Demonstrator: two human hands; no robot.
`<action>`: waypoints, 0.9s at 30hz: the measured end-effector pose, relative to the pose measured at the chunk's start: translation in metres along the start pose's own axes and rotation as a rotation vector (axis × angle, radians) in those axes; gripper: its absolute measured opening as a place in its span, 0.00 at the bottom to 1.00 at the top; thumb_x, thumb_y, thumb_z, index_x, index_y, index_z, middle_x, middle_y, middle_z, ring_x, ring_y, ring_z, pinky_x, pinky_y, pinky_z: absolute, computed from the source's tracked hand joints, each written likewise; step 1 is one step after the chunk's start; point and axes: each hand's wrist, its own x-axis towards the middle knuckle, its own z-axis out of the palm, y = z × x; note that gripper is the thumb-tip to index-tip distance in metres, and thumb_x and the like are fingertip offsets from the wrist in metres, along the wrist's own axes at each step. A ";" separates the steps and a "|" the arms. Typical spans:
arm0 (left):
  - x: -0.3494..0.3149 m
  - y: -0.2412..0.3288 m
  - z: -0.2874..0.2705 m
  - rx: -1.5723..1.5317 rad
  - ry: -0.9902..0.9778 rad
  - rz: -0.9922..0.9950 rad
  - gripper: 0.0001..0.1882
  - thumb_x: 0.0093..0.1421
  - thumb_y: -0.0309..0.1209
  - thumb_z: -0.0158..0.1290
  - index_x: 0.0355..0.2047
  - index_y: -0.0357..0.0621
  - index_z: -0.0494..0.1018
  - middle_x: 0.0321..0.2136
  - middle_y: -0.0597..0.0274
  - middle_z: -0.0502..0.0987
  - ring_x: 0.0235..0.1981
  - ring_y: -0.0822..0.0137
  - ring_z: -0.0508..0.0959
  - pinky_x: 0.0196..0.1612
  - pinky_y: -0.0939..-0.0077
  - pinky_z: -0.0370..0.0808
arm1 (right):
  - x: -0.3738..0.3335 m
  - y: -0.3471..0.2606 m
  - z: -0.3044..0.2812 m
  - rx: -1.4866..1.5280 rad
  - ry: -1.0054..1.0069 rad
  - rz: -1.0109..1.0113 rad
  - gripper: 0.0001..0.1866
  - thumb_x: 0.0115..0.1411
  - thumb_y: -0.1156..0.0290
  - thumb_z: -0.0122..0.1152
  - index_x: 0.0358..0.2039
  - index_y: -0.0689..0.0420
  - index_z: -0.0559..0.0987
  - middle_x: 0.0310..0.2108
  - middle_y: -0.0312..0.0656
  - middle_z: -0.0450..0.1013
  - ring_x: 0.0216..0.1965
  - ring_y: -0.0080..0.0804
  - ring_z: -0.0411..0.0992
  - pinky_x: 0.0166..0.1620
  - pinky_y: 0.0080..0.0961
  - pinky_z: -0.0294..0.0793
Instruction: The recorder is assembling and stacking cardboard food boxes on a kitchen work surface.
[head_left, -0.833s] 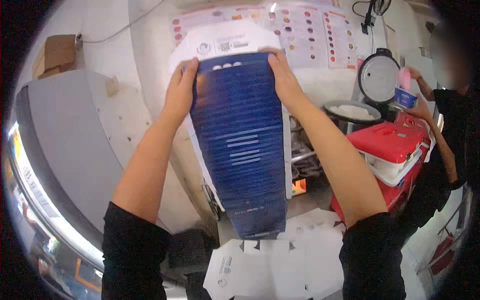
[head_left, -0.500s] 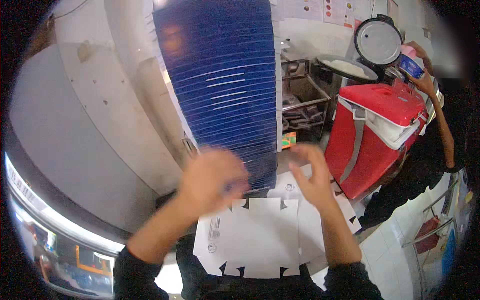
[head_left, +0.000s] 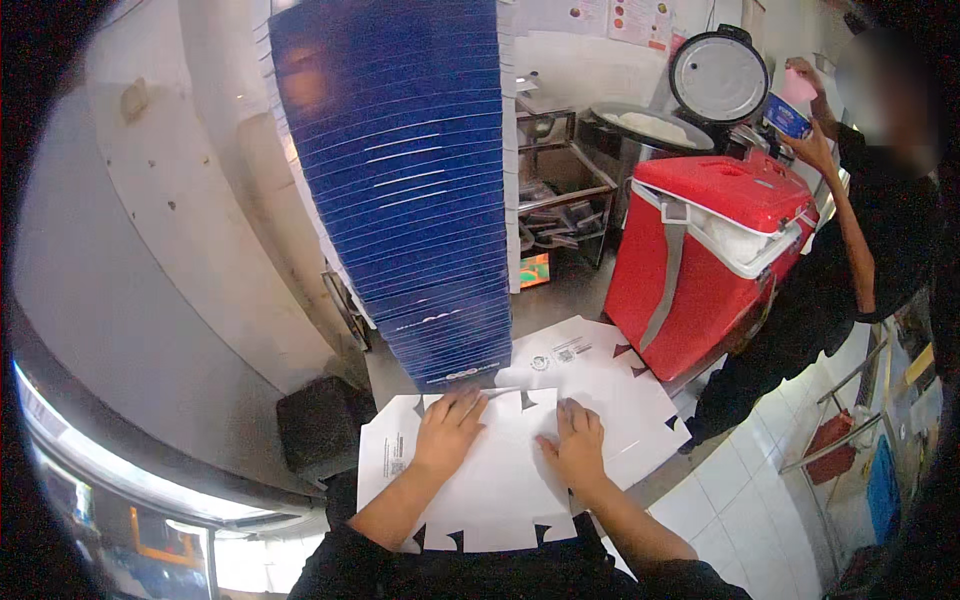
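A flat white carton blank [head_left: 500,480] with notched edges lies in front of me, printed side up. My left hand [head_left: 450,432] rests on its upper left part, fingers stretched toward the far edge, palm down. Along the right edge sits my right hand [head_left: 577,448], its fingers extended and thumb apart, pressing on the sheet. Another white carton blank [head_left: 620,410] lies partly under the first, to the right. Beyond my hands rises a tall stack of blue folded cartons [head_left: 430,250] with white edges.
Right of the stack stands a red cooler box [head_left: 650,290] with its lid ajar. Behind are a metal rack [head_left: 570,190] and a large pot [head_left: 650,128] with white contents. A person in black at right holds a blue tub [head_left: 787,117]. A dark block [head_left: 325,425] is at left.
Both hands have come down from the air onto the white blank. My view has shifted, so the stack and cooler box appear further left. The other person still holds the tub.
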 end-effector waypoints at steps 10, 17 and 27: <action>-0.002 0.034 -0.069 -0.533 0.299 -0.338 0.06 0.56 0.18 0.53 0.33 0.41 0.76 0.40 0.59 0.75 0.41 0.59 0.77 0.34 0.67 0.78 | 0.019 -0.032 -0.042 0.677 0.219 -0.105 0.23 0.53 0.75 0.62 0.51 0.59 0.75 0.52 0.53 0.70 0.54 0.49 0.68 0.57 0.39 0.67; -0.024 0.055 -0.134 -1.570 0.728 -0.605 0.17 0.57 0.15 0.53 0.46 0.43 0.70 0.44 0.56 0.74 0.47 0.63 0.75 0.54 0.71 0.74 | 0.015 -0.093 -0.105 1.153 0.205 -0.599 0.07 0.54 0.81 0.62 0.35 0.63 0.80 0.46 0.59 0.76 0.45 0.43 0.78 0.49 0.33 0.77; -0.063 0.102 -0.171 -1.706 0.648 -0.497 0.20 0.63 0.20 0.46 0.56 0.39 0.65 0.48 0.55 0.75 0.49 0.61 0.77 0.51 0.59 0.78 | 0.002 -0.106 -0.128 0.692 0.189 -1.002 0.17 0.50 0.74 0.64 0.42 0.54 0.83 0.51 0.44 0.75 0.47 0.43 0.76 0.48 0.32 0.78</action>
